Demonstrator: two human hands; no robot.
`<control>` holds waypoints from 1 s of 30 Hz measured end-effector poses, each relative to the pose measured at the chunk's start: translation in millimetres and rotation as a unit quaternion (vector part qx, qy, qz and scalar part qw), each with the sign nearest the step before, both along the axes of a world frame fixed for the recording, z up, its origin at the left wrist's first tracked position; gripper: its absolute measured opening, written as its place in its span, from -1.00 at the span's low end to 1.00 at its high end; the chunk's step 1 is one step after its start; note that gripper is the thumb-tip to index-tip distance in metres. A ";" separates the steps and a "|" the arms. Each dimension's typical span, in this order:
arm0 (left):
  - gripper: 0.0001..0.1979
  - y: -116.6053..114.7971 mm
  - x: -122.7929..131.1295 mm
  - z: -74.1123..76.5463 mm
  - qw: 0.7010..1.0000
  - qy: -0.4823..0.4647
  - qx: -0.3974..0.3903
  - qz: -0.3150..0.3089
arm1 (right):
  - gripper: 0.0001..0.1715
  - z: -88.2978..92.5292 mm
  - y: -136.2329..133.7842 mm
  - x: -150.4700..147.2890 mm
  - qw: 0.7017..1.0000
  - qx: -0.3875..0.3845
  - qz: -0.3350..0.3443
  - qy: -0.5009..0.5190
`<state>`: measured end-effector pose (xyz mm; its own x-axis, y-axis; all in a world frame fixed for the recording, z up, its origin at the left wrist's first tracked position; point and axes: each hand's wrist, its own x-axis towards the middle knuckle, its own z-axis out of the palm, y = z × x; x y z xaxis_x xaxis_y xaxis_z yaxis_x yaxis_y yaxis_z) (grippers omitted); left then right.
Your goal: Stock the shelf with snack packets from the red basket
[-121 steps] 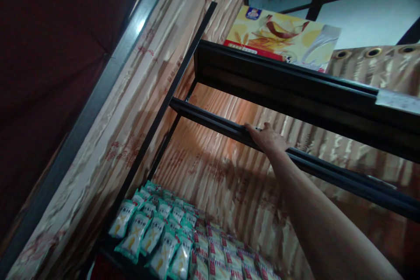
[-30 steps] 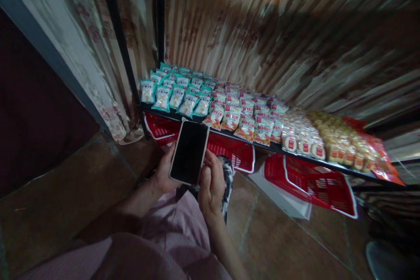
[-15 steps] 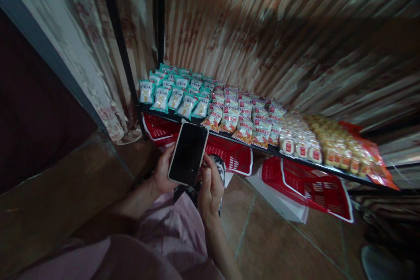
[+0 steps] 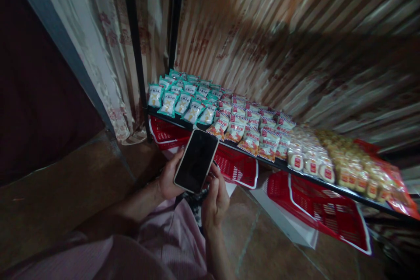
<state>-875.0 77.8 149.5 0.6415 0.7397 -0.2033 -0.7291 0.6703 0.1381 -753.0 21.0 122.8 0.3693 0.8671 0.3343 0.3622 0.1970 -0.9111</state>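
Observation:
A phone [image 4: 196,160] with a dark screen and a pale edge is held between my hands, over my lap. My left hand [image 4: 171,176] grips its left side. At its lower right side, my right hand [image 4: 215,199] has its fingers curled against the phone, and some fingertips are hidden behind it. Beyond the phone, a black shelf [image 4: 278,162] bears rows of teal snack bags [image 4: 169,103], striped red and white snack bags [image 4: 235,127], clear-wrapped round packs [image 4: 311,166] and yellowish packs [image 4: 361,181].
Red baskets [image 4: 337,218] with white rims stand under the shelf, beside a white box [image 4: 295,227] on the tiled floor [image 4: 256,249]. Patterned curtains [image 4: 246,30] hang behind. Black posts [image 4: 135,43] rise at the shelf's left end.
The view has shifted, so the shelf, baskets and phone appear a little lower and farther right. Both hands are still on the phone.

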 end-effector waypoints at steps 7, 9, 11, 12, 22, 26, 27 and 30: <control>-0.56 -3.6 2.3 6.6 1.000 0.022 -0.015 0.011 | -0.47 -4.4 -1.0 1.3 1.000 0.000 -0.017 -0.023; -0.55 -4.0 3.5 8.6 0.999 0.032 -0.019 0.008 | -0.50 -2.2 -0.9 1.0 1.000 0.004 -0.018 -0.025; -0.53 -4.3 5.1 10.8 0.999 0.039 -0.026 0.011 | -0.52 0.6 -1.0 0.6 0.999 0.009 -0.023 -0.033; -0.52 -4.6 5.9 11.8 0.999 0.040 -0.030 0.015 | -0.53 2.0 -1.1 0.5 0.999 0.012 -0.026 -0.039; -0.57 -5.5 8.6 11.0 0.998 0.039 -0.017 0.035 | -0.57 8.6 -1.6 1.1 0.992 0.036 -0.043 -0.113; -0.61 -6.1 10.3 8.3 0.998 0.037 -0.013 0.049 | -0.57 12.4 -0.9 0.5 0.989 0.025 -0.049 -0.137; -0.62 -6.7 10.9 8.0 0.998 0.038 -0.017 0.051 | -0.57 13.5 -0.9 0.4 0.988 0.025 -0.051 -0.142; -0.61 -8.6 13.0 7.7 0.997 0.043 -0.027 0.049 | -0.58 16.5 -1.0 1.4 0.986 0.030 -0.059 -0.153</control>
